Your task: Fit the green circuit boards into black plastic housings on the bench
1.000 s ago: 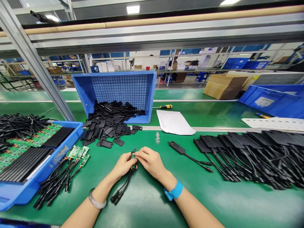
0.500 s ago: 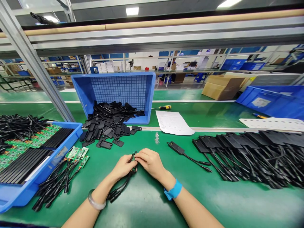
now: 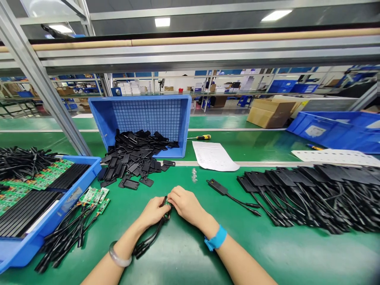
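Note:
Near the middle of the green bench, my left hand [image 3: 153, 211] is closed around a small green circuit board [image 3: 166, 202], which seems to sit in a black plastic housing. Black cables [image 3: 150, 240] run from it down toward my left wrist and end in plugs on the bench. The fingertips of my right hand [image 3: 184, 202] are pinched together at the board's upper right end. My fingers cover much of the board. Beyond my hands lie loose black plastic housings [image 3: 130, 183]. A housing with two cables [image 3: 218, 186] lies to the right.
Left stands a blue tray [image 3: 89, 174] of boards and black parts, beside a bundle of cabled boards [image 3: 80, 221]. A tipped blue crate [image 3: 185, 126] spills housings. A paper sheet [image 3: 215, 155], screwdriver [image 3: 203, 137], clear small pieces [image 3: 194, 175] and rows of cabled housings [image 3: 311, 190] lie rightward.
The view has tilted up slightly and shifted a little. Both hands stay together on the board, with only slight finger movement.

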`<action>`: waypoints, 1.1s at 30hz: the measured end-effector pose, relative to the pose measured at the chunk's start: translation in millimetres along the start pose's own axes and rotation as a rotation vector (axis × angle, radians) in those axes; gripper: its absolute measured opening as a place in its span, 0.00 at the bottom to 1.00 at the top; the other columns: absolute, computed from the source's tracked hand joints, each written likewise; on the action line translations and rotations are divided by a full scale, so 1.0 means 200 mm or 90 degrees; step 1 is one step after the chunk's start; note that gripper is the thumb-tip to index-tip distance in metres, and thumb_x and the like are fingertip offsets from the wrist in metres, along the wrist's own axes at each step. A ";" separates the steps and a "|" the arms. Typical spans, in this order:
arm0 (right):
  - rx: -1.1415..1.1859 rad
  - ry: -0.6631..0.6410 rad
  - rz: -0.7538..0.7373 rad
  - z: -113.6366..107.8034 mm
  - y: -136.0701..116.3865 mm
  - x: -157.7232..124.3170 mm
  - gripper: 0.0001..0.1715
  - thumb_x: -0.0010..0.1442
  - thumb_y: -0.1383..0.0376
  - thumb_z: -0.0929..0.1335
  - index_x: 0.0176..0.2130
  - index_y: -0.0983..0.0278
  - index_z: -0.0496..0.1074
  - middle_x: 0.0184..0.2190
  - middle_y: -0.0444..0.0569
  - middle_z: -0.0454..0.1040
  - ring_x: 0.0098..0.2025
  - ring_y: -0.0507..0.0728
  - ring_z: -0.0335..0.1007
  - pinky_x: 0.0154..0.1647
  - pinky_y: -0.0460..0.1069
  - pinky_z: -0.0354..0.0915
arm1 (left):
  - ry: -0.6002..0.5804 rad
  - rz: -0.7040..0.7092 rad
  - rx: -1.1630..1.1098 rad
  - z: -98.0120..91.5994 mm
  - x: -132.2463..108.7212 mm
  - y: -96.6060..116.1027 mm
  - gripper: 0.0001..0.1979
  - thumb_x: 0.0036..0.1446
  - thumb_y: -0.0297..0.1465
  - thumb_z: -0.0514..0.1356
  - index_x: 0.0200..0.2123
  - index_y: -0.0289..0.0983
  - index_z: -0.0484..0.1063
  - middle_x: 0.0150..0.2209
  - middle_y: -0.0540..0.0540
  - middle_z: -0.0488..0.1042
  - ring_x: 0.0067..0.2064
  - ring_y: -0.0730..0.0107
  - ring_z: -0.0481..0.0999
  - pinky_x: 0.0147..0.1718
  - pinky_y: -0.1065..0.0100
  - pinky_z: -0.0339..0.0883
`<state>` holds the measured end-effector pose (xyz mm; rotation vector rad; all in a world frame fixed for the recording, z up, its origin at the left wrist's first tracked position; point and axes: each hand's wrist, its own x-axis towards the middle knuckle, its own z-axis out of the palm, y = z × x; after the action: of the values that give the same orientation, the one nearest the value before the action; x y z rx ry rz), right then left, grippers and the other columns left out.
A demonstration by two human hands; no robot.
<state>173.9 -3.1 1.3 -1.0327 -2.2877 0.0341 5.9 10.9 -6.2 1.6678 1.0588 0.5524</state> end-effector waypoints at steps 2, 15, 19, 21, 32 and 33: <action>0.027 -0.023 0.027 -0.01 0.01 0.00 0.10 0.66 0.70 0.60 0.34 0.63 0.67 0.31 0.48 0.67 0.33 0.56 0.64 0.31 0.48 0.62 | 0.007 -0.014 -0.059 -0.01 0.00 0.00 0.08 0.49 0.35 0.53 0.24 0.36 0.65 0.20 0.50 0.70 0.23 0.72 0.67 0.25 0.72 0.58; 0.105 0.079 -0.007 0.02 0.05 0.03 0.10 0.66 0.64 0.62 0.36 0.62 0.72 0.32 0.49 0.69 0.36 0.56 0.65 0.34 0.49 0.63 | 0.028 -0.001 -0.031 0.00 0.01 0.00 0.08 0.48 0.33 0.52 0.25 0.35 0.67 0.21 0.49 0.72 0.24 0.70 0.69 0.27 0.71 0.61; 0.002 0.062 -0.051 0.04 0.04 0.03 0.14 0.68 0.64 0.59 0.36 0.63 0.72 0.31 0.50 0.70 0.34 0.56 0.63 0.32 0.49 0.61 | 0.028 0.002 0.007 0.00 0.01 0.00 0.08 0.48 0.32 0.50 0.25 0.36 0.68 0.21 0.50 0.72 0.24 0.70 0.69 0.27 0.72 0.60; -0.027 0.059 -0.064 0.04 0.05 0.03 0.15 0.69 0.64 0.59 0.35 0.64 0.71 0.31 0.50 0.70 0.33 0.56 0.62 0.31 0.49 0.60 | 0.022 0.002 0.009 0.00 0.01 -0.01 0.08 0.48 0.32 0.50 0.26 0.36 0.68 0.21 0.50 0.73 0.24 0.69 0.69 0.26 0.72 0.60; -0.055 0.045 -0.079 0.03 0.04 0.05 0.16 0.69 0.65 0.57 0.34 0.65 0.69 0.30 0.50 0.68 0.33 0.56 0.61 0.30 0.49 0.59 | 0.007 -0.007 0.010 -0.01 0.01 0.01 0.08 0.48 0.33 0.51 0.25 0.36 0.67 0.21 0.49 0.73 0.24 0.69 0.70 0.27 0.70 0.61; -0.060 0.037 -0.072 0.03 0.04 0.05 0.16 0.69 0.66 0.57 0.34 0.65 0.68 0.30 0.50 0.67 0.33 0.57 0.61 0.30 0.49 0.59 | 0.007 -0.008 0.003 -0.01 0.01 0.01 0.08 0.48 0.34 0.52 0.25 0.36 0.66 0.21 0.49 0.73 0.24 0.69 0.70 0.27 0.70 0.61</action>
<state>170.1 9.9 -0.8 -0.9365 -2.3093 -0.1501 6.1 13.9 -3.8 1.6623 1.0783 0.5518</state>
